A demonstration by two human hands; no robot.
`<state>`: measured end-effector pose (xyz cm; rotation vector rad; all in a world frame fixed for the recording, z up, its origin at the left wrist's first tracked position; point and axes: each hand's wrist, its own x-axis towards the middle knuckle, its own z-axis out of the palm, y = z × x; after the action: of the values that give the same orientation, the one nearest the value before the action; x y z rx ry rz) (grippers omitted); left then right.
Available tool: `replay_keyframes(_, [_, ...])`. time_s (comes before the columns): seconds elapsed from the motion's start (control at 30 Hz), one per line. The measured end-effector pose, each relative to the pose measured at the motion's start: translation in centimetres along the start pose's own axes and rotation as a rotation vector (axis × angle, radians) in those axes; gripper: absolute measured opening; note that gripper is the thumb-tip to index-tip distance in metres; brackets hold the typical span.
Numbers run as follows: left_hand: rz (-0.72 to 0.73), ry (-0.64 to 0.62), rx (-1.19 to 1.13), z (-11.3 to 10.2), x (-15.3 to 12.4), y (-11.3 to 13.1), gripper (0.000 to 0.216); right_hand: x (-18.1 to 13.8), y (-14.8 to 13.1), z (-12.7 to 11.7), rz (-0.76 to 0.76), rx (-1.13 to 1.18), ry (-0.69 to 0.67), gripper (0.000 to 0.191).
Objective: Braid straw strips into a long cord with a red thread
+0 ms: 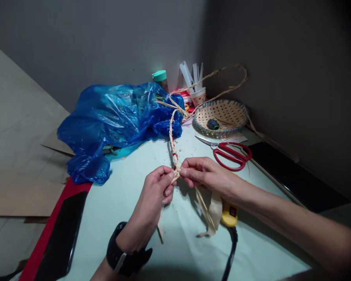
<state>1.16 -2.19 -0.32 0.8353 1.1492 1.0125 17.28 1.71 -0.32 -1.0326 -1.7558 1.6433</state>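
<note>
1. Open tabletop (105, 210) is bounded leftward by a red edge (75, 190).
2. The braid (171, 132) is pinched at its near end by the left hand (155, 191), fingers curled closed.
3. Over mid-table, its long axis is directed away, the far part looped rightward.
4. Its end is also pinched by the right hand (204, 174); room beyond is narrowed by scissors (235, 146).

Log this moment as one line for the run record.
left hand: pinching braid at near end | right hand: pinching braid beside left | scissors: on table, beyond right hand | basket: behind scissors
</note>
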Motion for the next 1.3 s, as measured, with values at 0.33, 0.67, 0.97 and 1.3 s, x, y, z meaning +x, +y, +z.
replay_keyframes(0.33, [0.147,0.087,0.303,0.0,-0.1,-0.6,0.012,-0.2,-0.1,0.1,0.019,0.045,-0.009,0.022])
replay_keyframes(0.67, [0.172,-0.024,0.240,0.9,-0.6,-0.2,0.012,-0.4,-0.6,0.1,-0.088,-0.083,0.035,0.024])
replay_keyframes(0.97, [0.171,0.157,0.445,0.7,-0.7,-0.3,0.011,-1.2,-1.5,0.5,-0.150,-0.642,0.073,0.021])
replay_keyframes(1.3, [0.057,0.181,0.378,0.8,-0.4,-0.2,0.020,-2.3,-1.4,1.1,-0.202,-1.161,0.154,0.018])
